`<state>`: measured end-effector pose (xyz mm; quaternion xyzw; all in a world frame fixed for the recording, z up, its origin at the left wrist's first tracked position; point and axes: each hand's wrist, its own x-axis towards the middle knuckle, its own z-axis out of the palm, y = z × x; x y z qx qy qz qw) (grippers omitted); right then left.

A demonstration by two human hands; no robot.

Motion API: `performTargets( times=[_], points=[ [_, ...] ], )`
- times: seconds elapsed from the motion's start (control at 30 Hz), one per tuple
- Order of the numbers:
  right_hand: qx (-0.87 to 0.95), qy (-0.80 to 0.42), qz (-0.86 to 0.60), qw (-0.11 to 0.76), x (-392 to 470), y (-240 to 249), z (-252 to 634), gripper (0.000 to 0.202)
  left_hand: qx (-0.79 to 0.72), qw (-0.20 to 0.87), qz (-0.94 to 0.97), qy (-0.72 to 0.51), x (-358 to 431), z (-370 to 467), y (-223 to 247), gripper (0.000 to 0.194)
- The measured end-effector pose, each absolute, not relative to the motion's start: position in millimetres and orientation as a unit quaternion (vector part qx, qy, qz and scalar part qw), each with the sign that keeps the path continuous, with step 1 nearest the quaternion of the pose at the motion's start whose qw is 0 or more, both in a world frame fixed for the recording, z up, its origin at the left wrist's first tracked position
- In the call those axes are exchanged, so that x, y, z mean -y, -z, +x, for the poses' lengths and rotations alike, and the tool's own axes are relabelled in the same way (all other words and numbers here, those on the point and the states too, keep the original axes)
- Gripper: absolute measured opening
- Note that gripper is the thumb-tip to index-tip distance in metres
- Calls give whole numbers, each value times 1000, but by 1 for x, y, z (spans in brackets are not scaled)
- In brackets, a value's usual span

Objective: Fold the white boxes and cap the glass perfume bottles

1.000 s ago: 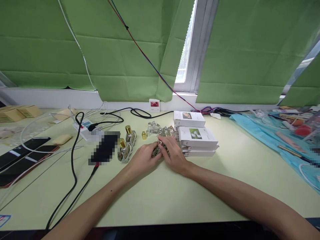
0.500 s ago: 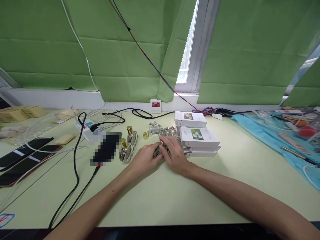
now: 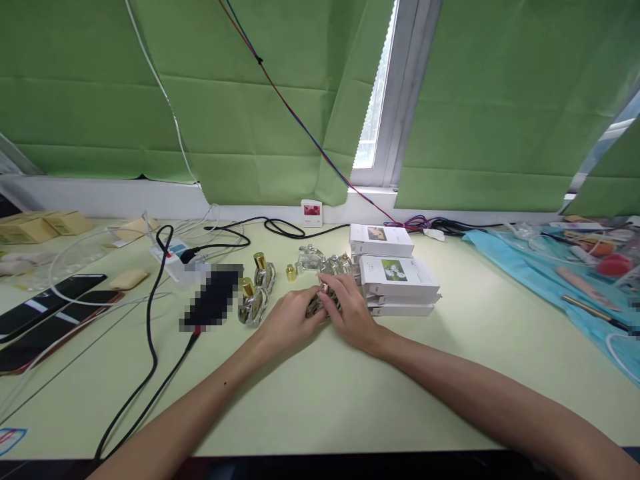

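Both hands close around one small glass perfume bottle [image 3: 315, 306] on the table, mostly hidden by the fingers. My left hand [image 3: 293, 317] grips its left side. At its metallic neck, the fingers of my right hand [image 3: 350, 312] are bent and pressed. Left of my hands stand two glass perfume bottles with gold caps, a nearer one [image 3: 253, 303] and a farther one [image 3: 264, 272]. Behind the hands sit a loose gold cap [image 3: 291, 272], a clear bottle [image 3: 311, 257] and several more glass bottles [image 3: 336, 264] in a row.
Stacked white boxes [image 3: 397, 277] stand right of my hands. A small picture card box [image 3: 312, 213] leans by the wall. Leftward lie a pixelated dark device [image 3: 215, 297], black cables [image 3: 152, 320], two phones [image 3: 55, 333] and a power strip [image 3: 173, 261]. Blue plastic sheeting [image 3: 545, 287] covers the right side.
Both hands keep nearly the same place and grip on the bottle. The view has shifted very slightly; nothing else has visibly moved.
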<state>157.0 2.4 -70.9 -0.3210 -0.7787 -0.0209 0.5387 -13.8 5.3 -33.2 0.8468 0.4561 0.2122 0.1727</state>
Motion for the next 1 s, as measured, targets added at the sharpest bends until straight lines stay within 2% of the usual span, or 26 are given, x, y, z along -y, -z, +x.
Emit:
performTargets(
  times=[0.27, 0.7, 1.0],
  points=[
    [782, 26, -299, 546, -2, 69, 156, 44, -455, 168, 849, -212, -6, -14, 33, 23],
    [783, 34, -324, 530, -3, 71, 157, 37, -460, 174, 845, -212, -4, -14, 29, 23],
    [776, 38, -295, 557, -2, 70, 155, 38, -459, 170, 847, -208, -5, -15, 31, 26]
  ],
)
